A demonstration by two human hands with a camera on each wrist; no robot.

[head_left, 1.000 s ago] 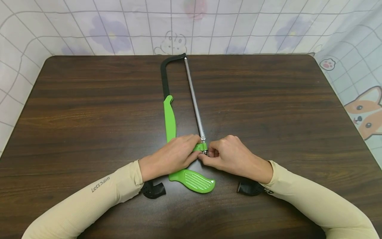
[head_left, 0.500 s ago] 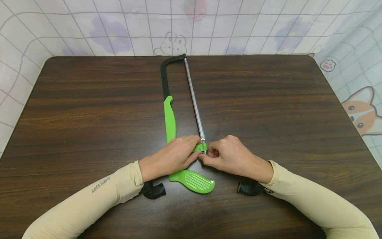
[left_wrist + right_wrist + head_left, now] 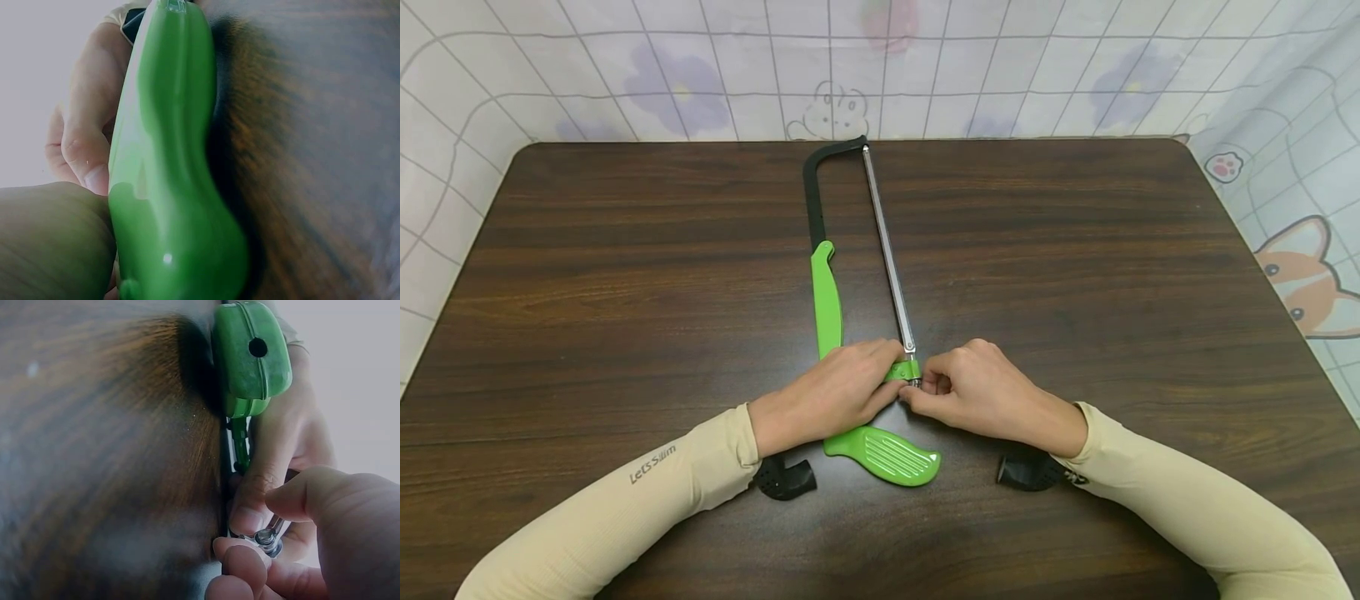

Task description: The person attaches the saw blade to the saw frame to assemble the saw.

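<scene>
A hacksaw (image 3: pixel 827 304) with a green grip and black front frame lies flat on the table, its blade (image 3: pixel 889 254) side facing right. My left hand (image 3: pixel 838 387) grips the frame beside the green blade holder (image 3: pixel 904 369), fingers over it and thumb near its lower end. In the left wrist view the green handle (image 3: pixel 172 144) fills the middle. At the holder's end sits a small metal wing nut (image 3: pixel 267 537), and my right hand (image 3: pixel 988 393) pinches around it with thumb and curled fingers. The fingers partly cover the nut in the head view.
The dark wood-grain table (image 3: pixel 625 250) runs to a patterned wall cloth (image 3: pixel 985 50) at the back and right. Black wrist-worn pieces (image 3: pixel 786 479) show below both forearms. The saw's front end reaches the table's far edge.
The wing nut looks slightly turned at the right fingertips. Both hands and the hacksaw stay in the same place.
</scene>
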